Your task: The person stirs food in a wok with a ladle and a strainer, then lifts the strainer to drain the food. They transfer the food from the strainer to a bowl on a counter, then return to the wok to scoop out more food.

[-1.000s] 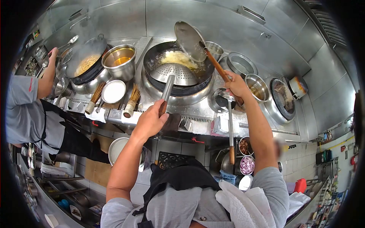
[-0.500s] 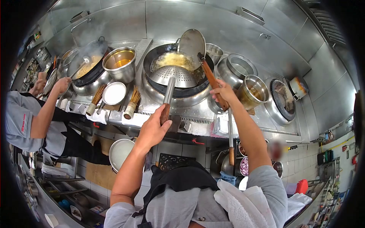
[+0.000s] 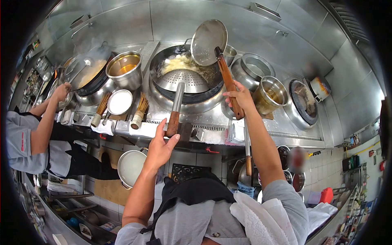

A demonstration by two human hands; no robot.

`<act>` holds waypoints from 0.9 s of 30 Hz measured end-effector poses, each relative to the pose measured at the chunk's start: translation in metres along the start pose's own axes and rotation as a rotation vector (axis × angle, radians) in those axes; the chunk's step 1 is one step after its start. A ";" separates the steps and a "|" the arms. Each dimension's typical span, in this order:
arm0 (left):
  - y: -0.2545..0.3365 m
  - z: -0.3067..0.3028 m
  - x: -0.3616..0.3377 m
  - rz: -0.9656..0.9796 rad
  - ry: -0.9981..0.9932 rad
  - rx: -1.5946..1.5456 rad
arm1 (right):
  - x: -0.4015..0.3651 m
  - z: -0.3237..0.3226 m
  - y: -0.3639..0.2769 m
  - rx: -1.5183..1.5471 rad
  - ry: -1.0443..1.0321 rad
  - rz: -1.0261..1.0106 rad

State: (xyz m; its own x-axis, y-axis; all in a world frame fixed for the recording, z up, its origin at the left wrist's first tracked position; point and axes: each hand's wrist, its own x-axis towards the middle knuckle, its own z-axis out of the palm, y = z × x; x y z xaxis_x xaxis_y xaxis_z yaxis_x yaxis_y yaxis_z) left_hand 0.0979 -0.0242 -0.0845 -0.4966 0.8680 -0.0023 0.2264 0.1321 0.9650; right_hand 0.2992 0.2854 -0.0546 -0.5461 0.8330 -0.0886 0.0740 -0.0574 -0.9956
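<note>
A long steel range runs across the view, backed by a steel wall. At its centre sits the large wok, with pale yellow food bubbling at its far side. A perforated strainer lies bowl-down across the wok. Its long metal shaft reaches over the near rim toward the person and ends in a wooden grip.

Above the wok's far right rim a round skimmer is raised and tilted, its disc clear of the food. The skimmer's wooden handle slopes down to the right.

The right hand is clenched around the lower end of that handle, so the disc stands well above and beyond the hand. The left hand is slack, with fingers spread and the palm toward the range. It sits just below the strainer's wooden grip, with the forefinger beside the grip on its left and the thumb under its end. I cannot tell whether a fingertip touches the grip, but the hand is not closed on it.

Left of the wok stands an oil pot, and beyond it a second wok steams. A co-worker's hand is at the near left edge of that second wok. Two bamboo brushes lie on the range front, and a steel pot stands just right of the right hand.
</note>
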 end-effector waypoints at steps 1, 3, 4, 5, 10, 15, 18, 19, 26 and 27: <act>0.000 0.002 -0.002 -0.015 0.009 -0.049 | -0.003 -0.002 0.001 0.066 0.008 0.005; 0.001 0.002 -0.003 -0.048 0.016 -0.103 | -0.010 -0.004 0.004 0.200 0.026 0.012; 0.003 0.003 -0.002 -0.060 0.009 -0.136 | -0.015 -0.007 0.004 0.268 0.035 0.003; 0.006 0.004 -0.004 -0.076 0.002 -0.168 | -0.022 -0.012 0.005 0.336 0.043 -0.003; 0.003 0.009 -0.007 -0.067 0.016 -0.239 | -0.070 -0.041 0.009 0.647 0.165 -0.116; -0.016 0.012 -0.014 -0.077 0.002 -0.368 | -0.118 -0.078 0.041 0.874 0.298 -0.212; -0.033 0.019 -0.018 -0.039 -0.024 -0.411 | -0.128 -0.100 0.076 0.889 0.399 -0.135; -0.035 0.021 -0.019 -0.041 -0.039 -0.429 | -0.128 -0.109 0.086 0.938 0.405 -0.086; -0.066 0.032 -0.028 0.000 -0.108 -0.472 | -0.156 -0.114 0.098 0.791 0.549 -0.044; -0.069 0.032 -0.030 0.008 -0.094 -0.472 | -0.156 -0.114 0.092 0.750 0.544 -0.033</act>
State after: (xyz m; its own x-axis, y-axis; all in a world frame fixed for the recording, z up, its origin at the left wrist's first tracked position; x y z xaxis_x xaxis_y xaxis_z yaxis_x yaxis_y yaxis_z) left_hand 0.1245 -0.0442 -0.1591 -0.4132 0.9106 0.0034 -0.1862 -0.0881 0.9785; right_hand 0.4867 0.2127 -0.1285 -0.0571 0.9733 -0.2221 -0.5978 -0.2115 -0.7732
